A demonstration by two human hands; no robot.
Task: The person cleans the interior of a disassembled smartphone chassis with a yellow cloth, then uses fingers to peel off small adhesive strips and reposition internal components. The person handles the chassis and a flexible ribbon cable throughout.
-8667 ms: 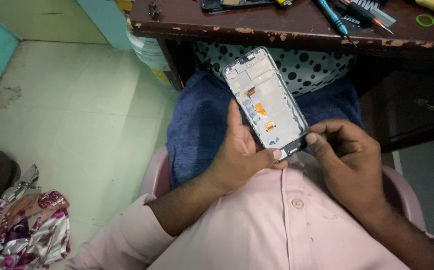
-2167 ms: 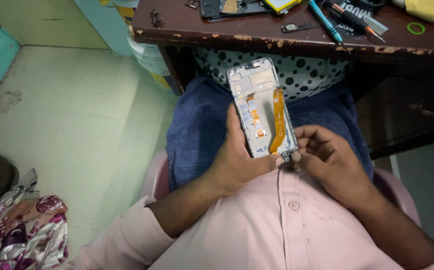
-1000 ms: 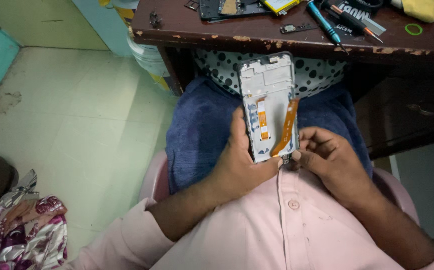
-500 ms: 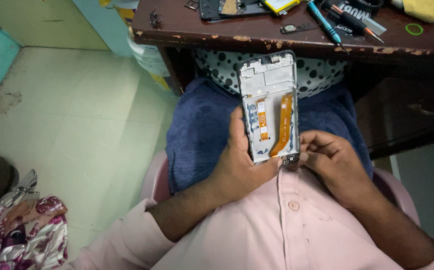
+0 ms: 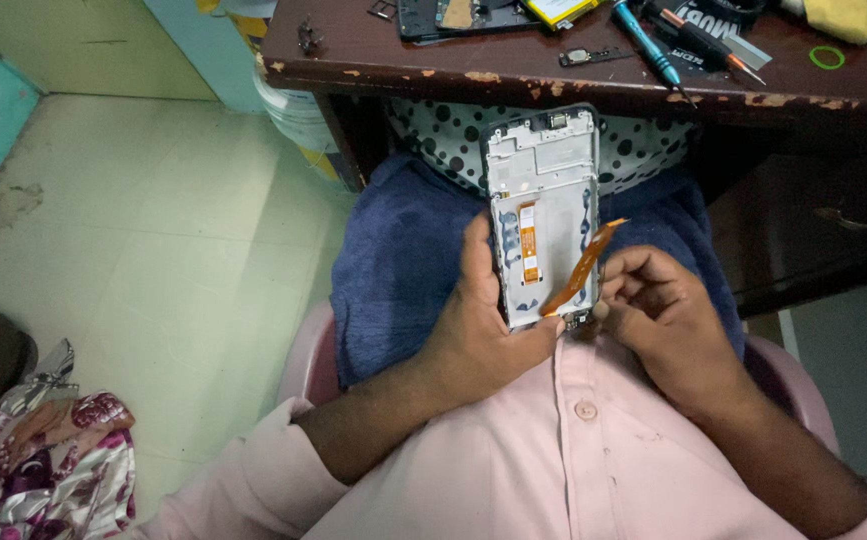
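orange flex cable (image 5: 581, 268) now lifted off phone frame (image 5: 543, 200), btwn right-hand fingers (image 5: 625, 290)

Person wears a pale pink button-up shirt (image 5: 553, 470), small round button at centre front, long sleeves pushed up on both forearms. Bare left hand (image 5: 478, 330) and right hand (image 5: 668, 320), no rings.

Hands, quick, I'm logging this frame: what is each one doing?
Left hand: closed around the lower edge of the phone frame, holding it.
Right hand: fingers curled by the orange ribbon cable at the frame's bottom; actual grip cannot be told.
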